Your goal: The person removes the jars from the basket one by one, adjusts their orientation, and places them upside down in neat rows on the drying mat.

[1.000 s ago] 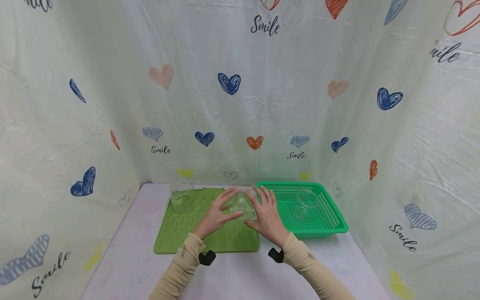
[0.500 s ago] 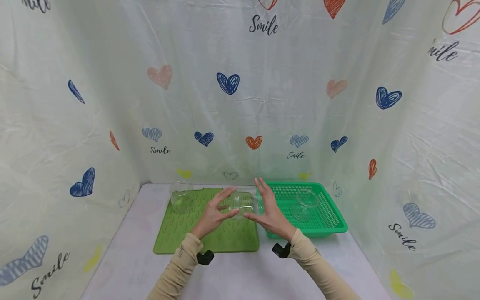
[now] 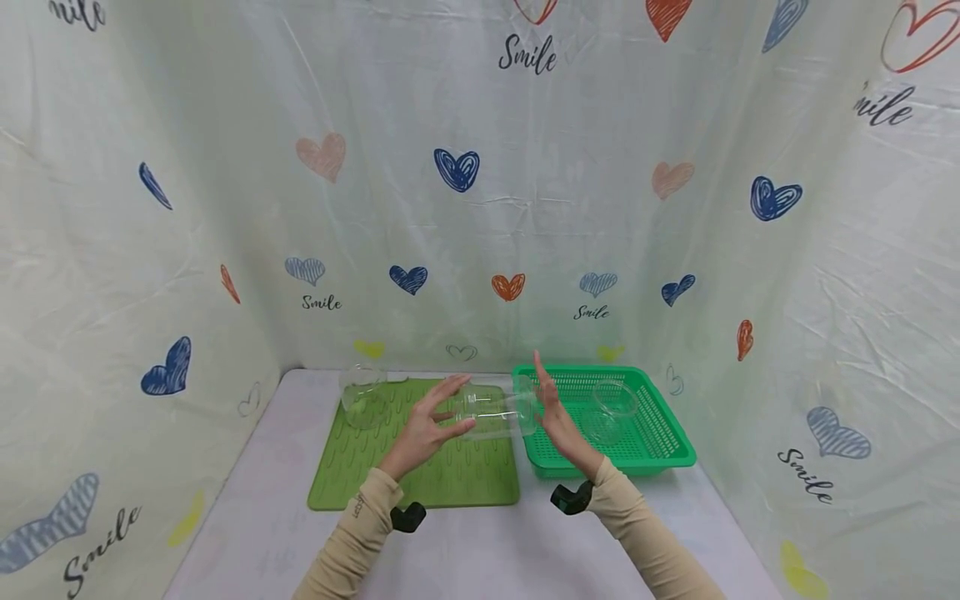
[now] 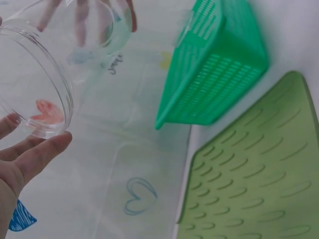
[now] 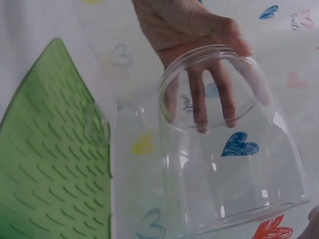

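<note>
A clear, wide-mouthed jar point(image 3: 491, 414) lies sideways in the air above the mat's right side. My left hand point(image 3: 423, 425) grips it around the mouth end, thumb below and fingers above. In the right wrist view the jar point(image 5: 234, 174) looks empty, and the left fingers point(image 5: 199, 99) show through the glass around its rim. My right hand point(image 3: 561, 425) stands at the jar's base end with straight fingers; whether it touches the glass I cannot tell. In the left wrist view the left fingers point(image 4: 42, 154) press the threaded rim.
A green textured mat point(image 3: 420, 483) lies on the white table point(image 3: 480, 550). Another clear jar point(image 3: 363, 400) stands at its back left. To the right is a green slotted basket point(image 3: 663, 458) holding a clear jar point(image 3: 615, 400). A heart-printed curtain point(image 3: 540, 225) surrounds the table.
My right hand has moved right, away from the left, and its fingers have straightened off the jar's side. The jar has turned from pointing away to lying crosswise, its base toward the right.
</note>
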### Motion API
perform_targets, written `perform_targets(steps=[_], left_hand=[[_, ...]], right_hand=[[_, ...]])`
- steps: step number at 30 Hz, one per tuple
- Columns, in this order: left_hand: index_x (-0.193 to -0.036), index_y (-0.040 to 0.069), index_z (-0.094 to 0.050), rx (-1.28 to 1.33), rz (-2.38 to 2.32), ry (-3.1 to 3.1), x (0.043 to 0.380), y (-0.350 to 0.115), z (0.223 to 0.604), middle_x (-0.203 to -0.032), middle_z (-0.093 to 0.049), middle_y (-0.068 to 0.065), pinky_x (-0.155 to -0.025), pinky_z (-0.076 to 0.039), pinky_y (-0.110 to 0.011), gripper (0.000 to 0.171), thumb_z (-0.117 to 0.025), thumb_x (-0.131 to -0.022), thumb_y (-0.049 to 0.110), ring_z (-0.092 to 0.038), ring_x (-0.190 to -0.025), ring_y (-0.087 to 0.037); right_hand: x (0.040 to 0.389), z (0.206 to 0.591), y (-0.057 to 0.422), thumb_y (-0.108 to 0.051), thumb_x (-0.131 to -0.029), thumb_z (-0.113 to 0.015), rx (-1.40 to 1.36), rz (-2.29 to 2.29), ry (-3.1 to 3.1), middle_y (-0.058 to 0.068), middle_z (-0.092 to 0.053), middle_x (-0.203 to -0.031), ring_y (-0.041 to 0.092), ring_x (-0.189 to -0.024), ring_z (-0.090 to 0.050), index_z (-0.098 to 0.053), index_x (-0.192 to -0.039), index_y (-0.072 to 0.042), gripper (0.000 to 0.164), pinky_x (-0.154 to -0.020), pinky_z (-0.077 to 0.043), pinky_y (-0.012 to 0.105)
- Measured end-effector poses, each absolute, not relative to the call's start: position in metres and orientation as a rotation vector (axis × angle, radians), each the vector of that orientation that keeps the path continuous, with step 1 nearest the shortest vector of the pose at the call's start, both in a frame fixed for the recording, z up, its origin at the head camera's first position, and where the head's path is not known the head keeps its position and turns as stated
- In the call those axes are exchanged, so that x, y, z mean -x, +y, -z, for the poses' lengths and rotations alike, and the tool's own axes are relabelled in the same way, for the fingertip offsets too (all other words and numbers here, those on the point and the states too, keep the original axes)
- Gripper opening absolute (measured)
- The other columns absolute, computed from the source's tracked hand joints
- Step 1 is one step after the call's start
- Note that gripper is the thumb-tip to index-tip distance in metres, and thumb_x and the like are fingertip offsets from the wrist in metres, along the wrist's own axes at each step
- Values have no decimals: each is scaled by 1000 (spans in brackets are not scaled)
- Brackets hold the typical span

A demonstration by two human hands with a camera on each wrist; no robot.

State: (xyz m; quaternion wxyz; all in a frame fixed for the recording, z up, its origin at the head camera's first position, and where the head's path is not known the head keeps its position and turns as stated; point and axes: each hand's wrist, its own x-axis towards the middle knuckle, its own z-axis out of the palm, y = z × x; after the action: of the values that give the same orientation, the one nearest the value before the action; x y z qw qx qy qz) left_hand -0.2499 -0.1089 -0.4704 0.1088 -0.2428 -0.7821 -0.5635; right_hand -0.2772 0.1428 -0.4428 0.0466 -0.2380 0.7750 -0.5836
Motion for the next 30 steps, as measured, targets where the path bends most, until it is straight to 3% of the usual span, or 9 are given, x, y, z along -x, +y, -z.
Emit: perform_targets(steps=[5,11,15,18,23,30], left_hand=[[-149,22,-38,708,1644,-2309,249,-111,470,-156,-29,-5,-97,-51,-47,69,-71,-88,27,-40,-136,-38],[-149,22,-37,699,1652,-2312,248,-112,472,-156,-29,-5,-97,-49,-53,70,-71,-88,19,-38,-136,-41],[-150,15,-35,682,1612,-2329,246,-111,472,-157,-27,-11,-97,-50,-51,70,-70,-89,15,-38,-136,-41],[-150,15,-35,676,1594,-2339,245,-112,472,-157,-27,-11,-97,-50,-47,71,-70,-89,15,-38,-137,-40],[-149,26,-36,711,1623,-2330,244,-116,474,-157,-28,-6,-98,-51,-45,71,-71,-88,17,-37,-138,-36],[-150,32,-32,735,1598,-2363,242,-124,471,-158,-27,-5,-102,-46,-50,70,-68,-91,27,-32,-142,-34]], right_hand=[[281,444,145,-73,-91,-1,445,1888,2023,18,13,-161,62,-137,-11,9,-150,-48,65,-99,-29,77],[281,445,146,-70,-95,-17,347,1892,1700,27,6,-158,61,-133,-27,10,-152,-38,71,-94,-48,61],[282,450,147,-61,-99,-30,349,1872,1667,29,-2,-157,57,-134,-31,7,-154,-31,73,-96,-50,53],[283,452,147,-53,-100,-39,354,1877,1645,31,-5,-156,54,-133,-35,6,-155,-29,75,-99,-49,50],[283,454,144,-43,-103,-39,340,1909,1621,34,-12,-154,52,-130,-42,1,-155,-28,68,-101,-47,50],[283,456,136,-51,-102,-38,292,1930,1673,34,-18,-151,55,-129,-40,-1,-155,-26,69,-97,-51,49]])
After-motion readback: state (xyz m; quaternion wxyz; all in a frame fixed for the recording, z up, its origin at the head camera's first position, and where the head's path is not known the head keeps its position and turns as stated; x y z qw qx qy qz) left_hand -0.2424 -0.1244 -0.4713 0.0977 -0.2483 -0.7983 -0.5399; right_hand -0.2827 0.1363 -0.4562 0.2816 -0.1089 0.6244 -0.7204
